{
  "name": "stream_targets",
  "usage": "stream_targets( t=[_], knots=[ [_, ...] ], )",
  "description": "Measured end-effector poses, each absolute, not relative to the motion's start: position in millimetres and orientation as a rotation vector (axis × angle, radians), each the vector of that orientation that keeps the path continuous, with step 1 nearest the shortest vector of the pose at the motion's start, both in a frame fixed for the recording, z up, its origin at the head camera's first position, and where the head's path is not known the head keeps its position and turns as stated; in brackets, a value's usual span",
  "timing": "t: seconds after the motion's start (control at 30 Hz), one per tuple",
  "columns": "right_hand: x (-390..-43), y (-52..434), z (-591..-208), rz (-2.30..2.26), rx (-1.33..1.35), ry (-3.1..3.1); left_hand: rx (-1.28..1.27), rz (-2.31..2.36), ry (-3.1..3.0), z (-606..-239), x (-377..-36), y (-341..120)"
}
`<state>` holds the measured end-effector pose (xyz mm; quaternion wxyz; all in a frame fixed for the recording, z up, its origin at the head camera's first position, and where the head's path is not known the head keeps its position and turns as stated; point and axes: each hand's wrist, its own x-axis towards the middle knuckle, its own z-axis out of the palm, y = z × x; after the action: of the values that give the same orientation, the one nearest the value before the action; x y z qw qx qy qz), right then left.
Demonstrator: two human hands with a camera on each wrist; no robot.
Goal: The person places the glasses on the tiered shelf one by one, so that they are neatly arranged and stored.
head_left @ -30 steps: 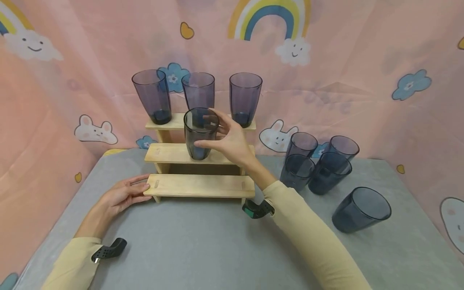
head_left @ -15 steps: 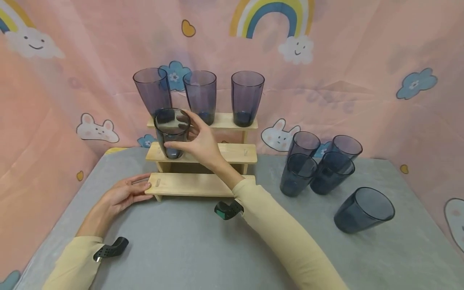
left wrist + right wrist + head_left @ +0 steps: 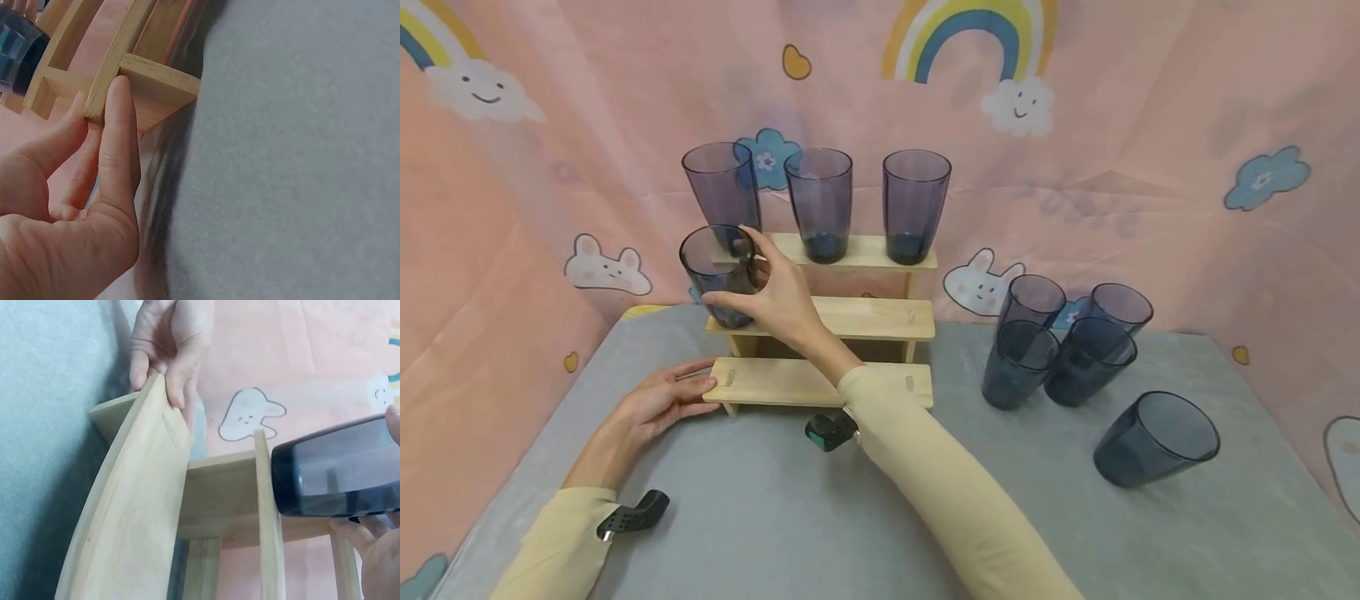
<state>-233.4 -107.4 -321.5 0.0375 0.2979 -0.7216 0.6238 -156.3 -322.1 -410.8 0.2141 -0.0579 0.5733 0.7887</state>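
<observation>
Wooden stand [image 3: 820, 383], left grip [image 3: 658, 404] pinching it low, right grip [image 3: 784, 300] higher, curled round tumbler [image 3: 711, 262]

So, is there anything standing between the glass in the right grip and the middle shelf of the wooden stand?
Nothing visible. The held glass has its base right at the left end of the middle shelf; whether they touch, I cannot tell. The right grip holds it around the side, not underneath.

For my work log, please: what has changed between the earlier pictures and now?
The right hand moved the dark transparent tapered tumbler leftward along the middle shelf of the pale three-tier wooden stand to its left end. The left hand still holds the bottom shelf; other tumblers stayed.
</observation>
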Motion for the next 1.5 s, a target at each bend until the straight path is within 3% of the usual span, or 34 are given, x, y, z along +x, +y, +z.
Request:
stream_targets(
  t=[0.8, 1.27, 1.5],
  knots=[
    [-227.7, -112.8, -315.0, 1.823, 0.722, -2.294, -0.140, 2.218, 1.537, -412.0, -158.1, -320.2],
    [-208.4, -60.9, -292.6, 1.893, 0.853, -2.432, -0.190, 2.220, 1.550, -412.4, -155.6, -320.6],
    [-196.0, -26.7, -286.9, 1.653, 1.019, -2.557, -0.202, 2.217, 1.542, -413.3, -154.6, -321.5]
  ],
)
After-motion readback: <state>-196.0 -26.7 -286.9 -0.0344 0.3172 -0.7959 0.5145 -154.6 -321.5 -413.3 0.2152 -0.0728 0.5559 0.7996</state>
